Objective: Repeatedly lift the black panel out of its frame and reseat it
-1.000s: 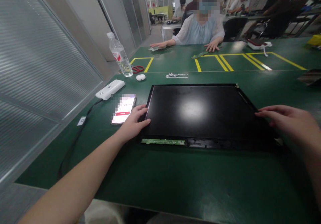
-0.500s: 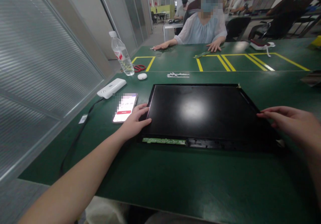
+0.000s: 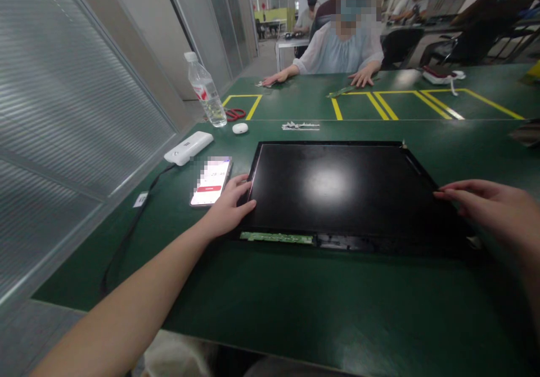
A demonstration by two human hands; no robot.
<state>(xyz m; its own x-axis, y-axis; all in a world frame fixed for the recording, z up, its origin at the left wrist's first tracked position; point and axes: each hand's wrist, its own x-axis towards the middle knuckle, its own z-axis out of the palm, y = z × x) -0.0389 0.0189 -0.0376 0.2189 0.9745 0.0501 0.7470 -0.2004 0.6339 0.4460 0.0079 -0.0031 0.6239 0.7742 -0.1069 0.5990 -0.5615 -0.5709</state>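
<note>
A black display panel (image 3: 295, 197) lies flat on the green table, with a pale light reflection on its dark face. Along its near edge runs a narrow green circuit board (image 3: 276, 237). My left hand (image 3: 231, 205) grips the panel's left edge, its thumb over the frame and its fingers along the side. At the right edge, my right hand (image 3: 485, 200) pinches the frame between thumb and fingers. Small pale bits show at the panel's far right and near right corners. Close beside my left hand is a phone (image 3: 211, 181) with a lit screen.
On the left stand a water bottle (image 3: 206, 93), a white power bank (image 3: 189, 148) with a black cable, and a white earbud case (image 3: 240, 129). Red-handled scissors (image 3: 236, 115) lie behind. White strips (image 3: 300, 126) rest beyond the panel. Across the table sits a person (image 3: 346, 45), hands on the tabletop.
</note>
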